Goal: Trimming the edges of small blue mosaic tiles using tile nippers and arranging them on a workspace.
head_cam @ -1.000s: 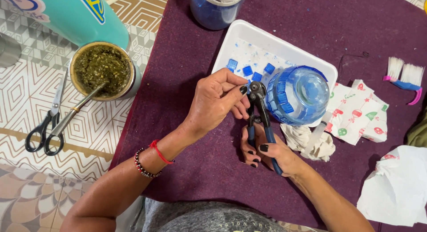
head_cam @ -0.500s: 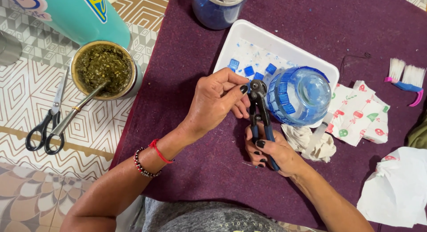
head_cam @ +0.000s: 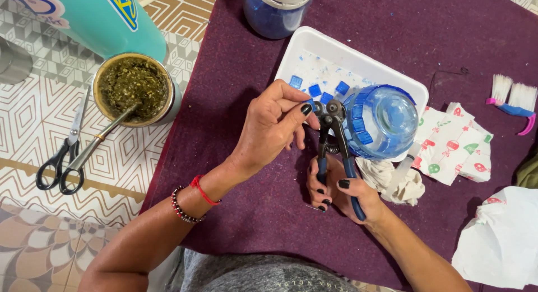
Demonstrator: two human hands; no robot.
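Observation:
My right hand point(head_cam: 341, 191) grips the blue handles of a pair of wheeled tile nippers point(head_cam: 332, 136), jaws pointing up. My left hand point(head_cam: 274, 125) pinches something small at the jaws with thumb and forefinger; the piece itself is too small to make out. Just right of the jaws lies a blue glass jar point(head_cam: 383, 122) on its side, partly covered with blue mosaic tiles. Behind it a white tray point(head_cam: 314, 47) holds loose blue tile pieces point(head_cam: 315, 89).
A purple cloth point(head_cam: 252, 208) covers the work area. A cup of green herb with a metal straw point(head_cam: 134, 89) and black scissors point(head_cam: 60, 157) sit at left. A blue-lidded jar point(head_cam: 277, 9), patterned paper point(head_cam: 457, 146), crumpled tissue point(head_cam: 392, 180), a white bag point(head_cam: 501, 239) and a brush point(head_cam: 513, 99) lie around.
The nippers and both hands have stayed near the jar; my left fingers have shifted slightly at the jaws.

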